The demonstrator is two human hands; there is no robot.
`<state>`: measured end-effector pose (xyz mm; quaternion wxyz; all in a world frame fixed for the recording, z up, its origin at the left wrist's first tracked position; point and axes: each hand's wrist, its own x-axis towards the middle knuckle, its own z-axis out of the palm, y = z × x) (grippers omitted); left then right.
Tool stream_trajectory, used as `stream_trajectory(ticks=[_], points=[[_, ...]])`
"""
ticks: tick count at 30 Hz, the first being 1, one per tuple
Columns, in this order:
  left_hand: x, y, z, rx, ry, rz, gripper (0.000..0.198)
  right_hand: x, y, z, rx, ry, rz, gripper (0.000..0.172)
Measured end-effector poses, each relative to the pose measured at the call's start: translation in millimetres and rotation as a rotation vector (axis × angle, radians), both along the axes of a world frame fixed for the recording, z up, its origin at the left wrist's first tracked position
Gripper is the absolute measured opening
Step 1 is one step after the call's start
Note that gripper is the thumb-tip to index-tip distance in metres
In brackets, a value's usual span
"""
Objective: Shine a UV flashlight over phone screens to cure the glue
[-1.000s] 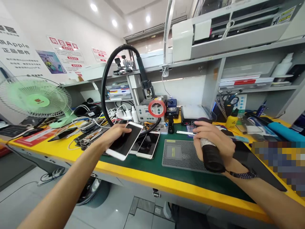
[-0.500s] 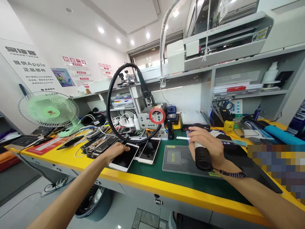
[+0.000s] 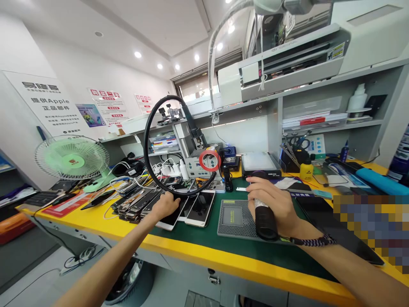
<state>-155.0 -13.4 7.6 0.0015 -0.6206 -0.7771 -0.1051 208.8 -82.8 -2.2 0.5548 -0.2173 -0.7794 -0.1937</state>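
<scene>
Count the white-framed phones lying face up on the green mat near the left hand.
2. One phone lies under the left hand; the other phone lies right beside it. The pile of dark phone parts to the left may hide more.

Repair workshop interior: white walls [image 3: 38, 55] with printed posters [image 3: 110, 106]; ceiling with recessed spotlights [image 3: 138, 54]; grey tiled floor [image 3: 28, 273]; yellow-edged bench [image 3: 204, 256] with green mat; grey shelving [image 3: 319, 123] behind it; green desk fan [image 3: 72, 157] at left.
</scene>
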Motion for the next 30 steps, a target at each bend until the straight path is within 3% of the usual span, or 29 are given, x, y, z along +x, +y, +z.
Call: stream_trajectory(ticks=[4, 10, 17, 23, 30], points=[[11, -9, -8.4, 0.019, 0.119, 0.073, 0.04, 1, 0, -1.8, -0.007, -0.021, 0.015, 0.022], [12, -24, -7.9, 0.028, 0.179, -0.025, 0.061, 2, 2, -5.1, 0.014, -0.03, 0.017, 0.025], [14, -31, -9.1, 0.068, 0.232, -0.166, 0.047, -2, 2, -7.4, 0.042, -0.047, 0.022, 0.024], [19, -31, -8.7, 0.129, 0.272, -0.18, 0.046, -2, 3, -5.2, 0.047, 0.001, 0.027, 0.023], [10, -64, -15.5, 0.169, 0.229, -0.247, 0.044, -3, 2, -0.7, 0.06, 0.008, 0.004, 0.023]])
